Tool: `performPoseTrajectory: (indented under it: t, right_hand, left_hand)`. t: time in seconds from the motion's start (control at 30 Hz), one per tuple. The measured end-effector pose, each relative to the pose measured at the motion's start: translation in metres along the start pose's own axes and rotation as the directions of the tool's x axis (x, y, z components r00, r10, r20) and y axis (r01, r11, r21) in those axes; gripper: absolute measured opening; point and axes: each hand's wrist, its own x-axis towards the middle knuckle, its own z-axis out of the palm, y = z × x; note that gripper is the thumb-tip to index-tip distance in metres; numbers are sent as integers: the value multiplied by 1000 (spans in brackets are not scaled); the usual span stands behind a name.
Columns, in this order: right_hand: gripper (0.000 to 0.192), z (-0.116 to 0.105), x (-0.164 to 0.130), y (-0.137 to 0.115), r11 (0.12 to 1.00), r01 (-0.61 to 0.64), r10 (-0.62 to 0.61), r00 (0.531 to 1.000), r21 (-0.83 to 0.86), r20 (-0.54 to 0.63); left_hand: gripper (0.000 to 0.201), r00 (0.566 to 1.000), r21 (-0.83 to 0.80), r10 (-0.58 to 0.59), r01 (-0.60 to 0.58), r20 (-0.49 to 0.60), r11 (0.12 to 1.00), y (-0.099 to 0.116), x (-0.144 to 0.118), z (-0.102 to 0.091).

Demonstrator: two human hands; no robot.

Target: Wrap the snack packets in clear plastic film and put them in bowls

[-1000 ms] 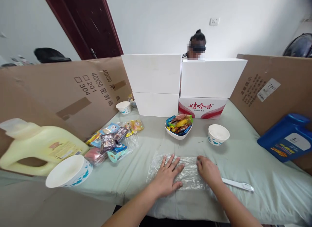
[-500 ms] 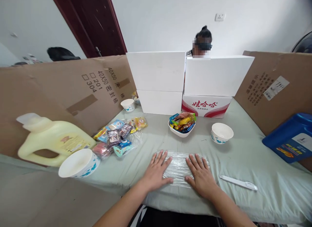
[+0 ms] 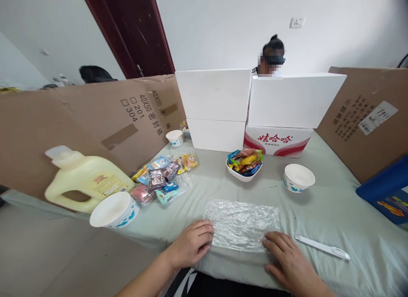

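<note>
Crinkled plastic film [image 3: 242, 224] lies flat on pale green sheet [image 3: 318, 212], near edge. Left hand [image 3: 191, 246], fingers curled, touches its left corner; right hand [image 3: 288, 261], fingers flat, presses right corner. White tool [image 3: 321, 247] just beside.

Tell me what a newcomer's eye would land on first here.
The crinkled sheet of clear plastic film lying flat on the pale green cloth at the near edge, with the left hand at its left corner and the right hand at its right. Behind it sits a white bowl heaped with colourful snack packets, and at far left a pale yellow plastic jug.
</note>
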Motion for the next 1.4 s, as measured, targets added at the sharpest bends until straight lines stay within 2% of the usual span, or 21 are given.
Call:
performPoseTrajectory:
  t: [0.13, 0.23, 0.33, 0.43, 0.53, 0.6, 0.8, 1.0, 1.13, 1.2, 1.3, 1.33, 1.4]
  right_hand:
    - [24, -2, -22, 2, 997, -30, 31, 999, 69, -14]
    - [21, -9, -23, -4, 985, -63, 67, 997, 161, -23]
    - [26, -12, -16, -2, 940, -199, 217, 976, 277, -36]
    - [30, -10, -1, 10, 868, -375, 415, 908, 327, -61]
    - [30, -7, 18, 20, 831, -510, 537, 840, 222, -77]
    - [29, -5, 28, 23, 816, -570, 577, 813, 98, -73]
    - [27, 2, 38, 20, 783, -598, 598, 799, -171, -59]
    - [30, 3, 45, 19, 734, -635, 643, 764, -242, -53]
    - [30, -3, 47, 20, 709, -662, 673, 738, -243, -45]
    - [28, -7, 47, 20, 715, -654, 653, 751, -246, -99]
    - [26, -11, 49, 10, 792, -560, 502, 824, -244, -264]
    - [27, -10, 51, 4, 831, -504, 431, 851, -236, -301]
    - [32, -4, 58, -11, 912, -353, 286, 912, -208, -294]
  left_hand:
    - [26, 999, -14, -15, 15, -52, 1000, -1, -5, 1]
    - [22, 993, -58, -74, 68, -97, 996, -1, -2, 1]
    - [22, 974, -33, -191, 188, -126, 982, -6, 9, 4]
    - [22, 941, 35, -317, 323, -122, 946, -14, 29, 10]
    - [20, 903, 128, -417, 428, -107, 895, -21, 51, 17]
    - [21, 879, 209, -467, 477, -97, 854, -22, 63, 21]
    - [20, 844, 334, -527, 526, -97, 782, -19, 79, 33]
    - [22, 826, 395, -554, 547, -109, 738, -17, 83, 40]
    - [19, 827, 397, -549, 547, -122, 737, -15, 86, 35]
    - [16, 833, 395, -517, 549, -195, 737, -12, 86, 31]
    - [19, 844, 358, -378, 511, -379, 782, 1, 87, 28]
    - [20, 854, 332, -323, 468, -407, 819, 7, 87, 30]
    - [26, 897, 261, -237, 347, -373, 901, 18, 88, 41]
